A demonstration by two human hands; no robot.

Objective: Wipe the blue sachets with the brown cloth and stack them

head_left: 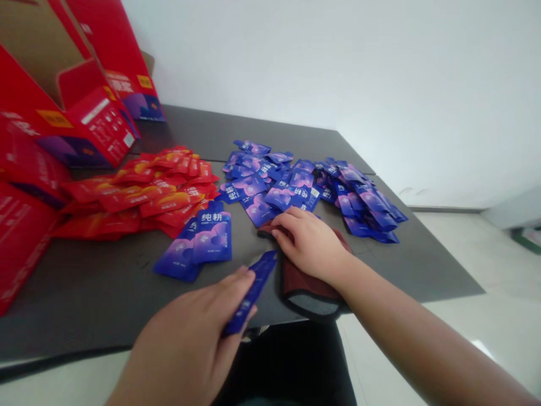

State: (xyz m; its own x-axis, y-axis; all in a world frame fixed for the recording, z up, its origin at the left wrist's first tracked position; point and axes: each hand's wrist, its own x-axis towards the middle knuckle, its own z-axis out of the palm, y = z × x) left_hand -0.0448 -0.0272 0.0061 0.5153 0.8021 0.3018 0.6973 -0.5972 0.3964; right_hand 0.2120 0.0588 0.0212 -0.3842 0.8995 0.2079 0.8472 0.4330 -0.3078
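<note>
Left hand (190, 338): grip clamped on a slim blue foil sachet (253, 287), held edge-on above the near edge of the dark grey worktop (105, 304).

Right hand (310, 242): fingers apart and laid flat, palm down, on a dark red fabric pouch (302, 287) (grey lining shows at its near end), clasping nothing.

Loose blue sachets (203, 242): a few, overlapping, just left of the held one.

Heap of blue sachets (304, 183): beyond the right hand, its nearest packets touching the fingertips.

Heap of red sachets (147, 192): at left.

Red cardboard cartons (84, 113): open, far left.
</note>
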